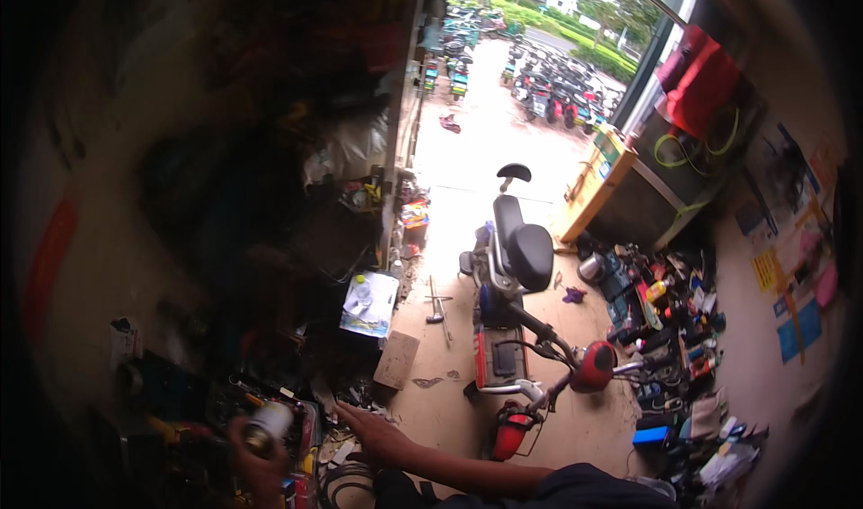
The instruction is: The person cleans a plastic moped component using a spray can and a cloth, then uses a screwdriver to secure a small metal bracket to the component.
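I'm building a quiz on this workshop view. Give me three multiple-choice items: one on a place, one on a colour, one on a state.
1. Where does the scooter stand?
A. on the floor, middle of the shop
B. on a lift
C. outside on the street

2. What colour is the scooter's headlight housing?
A. blue
B. red
C. white

3. How is the left hand?
A. empty
B. flat on the floor
C. closed around a spray can

Key: 1 A, its wheels rest on the tan floor; 2 B, the housing shows red; 3 C, the fingers wrap the can, while the right hand is spread open.
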